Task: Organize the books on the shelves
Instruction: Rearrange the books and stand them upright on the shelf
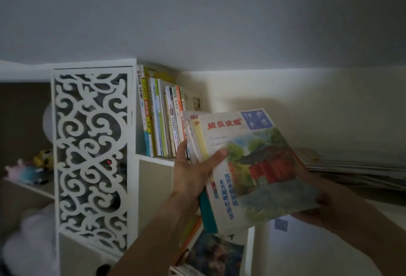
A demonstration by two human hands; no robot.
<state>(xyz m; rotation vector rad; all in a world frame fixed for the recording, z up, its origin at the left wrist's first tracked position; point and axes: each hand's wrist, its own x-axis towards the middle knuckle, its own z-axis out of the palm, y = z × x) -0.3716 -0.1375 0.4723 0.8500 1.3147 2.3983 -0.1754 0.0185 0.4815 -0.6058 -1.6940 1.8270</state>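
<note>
A stack of thin books (252, 165) is held up in front of a white bookshelf (153, 159); the top cover shows a red pavilion among trees and red Chinese characters. My left hand (193, 172) grips the stack's left edge, thumb across the cover, fingers behind. My right hand (336, 207) holds the lower right corner from beneath. Behind the stack, a row of upright books (160, 117) stands on the upper shelf, packed toward its left side. More books (211, 253) lie in the compartment below.
A white carved fretwork panel (92, 155) forms the shelf's left part. Soft toys (28, 170) sit on a low shelf at far left. A flat pile of papers or magazines (356, 168) lies at right against the wall. The room is dim.
</note>
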